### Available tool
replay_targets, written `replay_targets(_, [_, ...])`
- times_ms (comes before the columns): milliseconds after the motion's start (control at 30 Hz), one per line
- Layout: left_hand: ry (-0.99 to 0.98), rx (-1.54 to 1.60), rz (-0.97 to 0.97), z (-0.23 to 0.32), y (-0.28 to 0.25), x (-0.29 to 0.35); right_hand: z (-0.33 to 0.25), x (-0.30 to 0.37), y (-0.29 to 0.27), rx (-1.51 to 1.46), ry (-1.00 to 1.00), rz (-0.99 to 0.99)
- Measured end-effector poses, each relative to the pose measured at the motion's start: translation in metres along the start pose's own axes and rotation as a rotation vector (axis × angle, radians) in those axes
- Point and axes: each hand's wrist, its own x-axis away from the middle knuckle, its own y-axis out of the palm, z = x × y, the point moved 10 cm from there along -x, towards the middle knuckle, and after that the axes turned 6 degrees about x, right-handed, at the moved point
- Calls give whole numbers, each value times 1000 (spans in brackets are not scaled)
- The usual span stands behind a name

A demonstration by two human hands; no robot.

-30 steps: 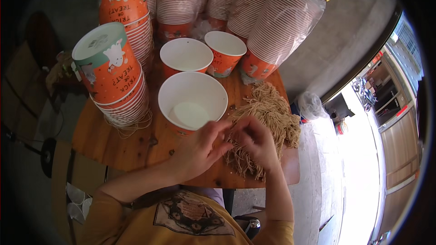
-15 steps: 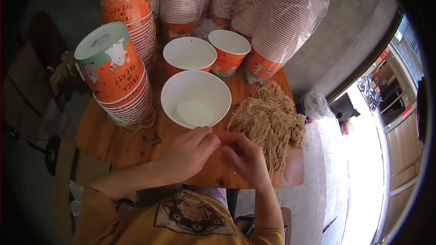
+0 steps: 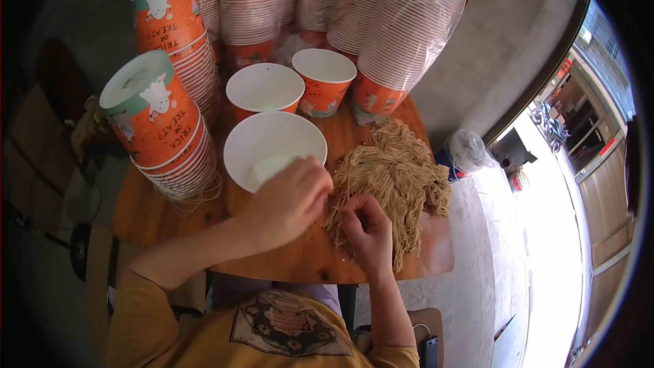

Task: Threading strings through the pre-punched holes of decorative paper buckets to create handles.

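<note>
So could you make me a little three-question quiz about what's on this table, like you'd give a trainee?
1. True or false: the white bowl nearest the left hand is packed full of noodles.
2. What does the right hand rest on? A) a stack of cups B) the pile of dry noodles C) a lid
3. How many open bowls stand on the wooden table?

Key:
1. False; it looks nearly empty.
2. B.
3. Three: one large, two smaller orange ones behind it.

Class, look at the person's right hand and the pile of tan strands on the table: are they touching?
Touching. The head view shows the right hand with its fingers curled into the near edge of the strand pile, with no gap between them.
</note>
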Motion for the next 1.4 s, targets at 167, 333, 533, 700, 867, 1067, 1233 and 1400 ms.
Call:
replay_targets(167, [-644, 93, -228, -87, 28, -10, 1, 1, -8, 37, -55, 89])
replay_targets(333, [-642, 123, -311, -83, 15, 13, 4, 0, 0, 151, -86, 109])
replay_targets(533, [-588, 182, -329, -58, -16, 37, 15, -6, 30, -103, -151, 113])
replay_targets(700, [-698, 277, -288, -50, -29, 43, 12, -7, 60, -216, -138, 7])
replay_targets(867, [-154, -10, -136, -15, -38, 32, 9, -5, 71, -339, -36, -75])
replay_targets(1067, [1, -133, -67, -6, -32, 34, 12, -3, 68, -313, 9, -74])
replay_targets(1233, [71, -171, -21, -3, -33, 36, 15, -2, 68, -309, 36, -43])
replay_targets(1400, [55, -174, -10, -2, -34, 34, 15, -1, 66, -201, 10, -51])
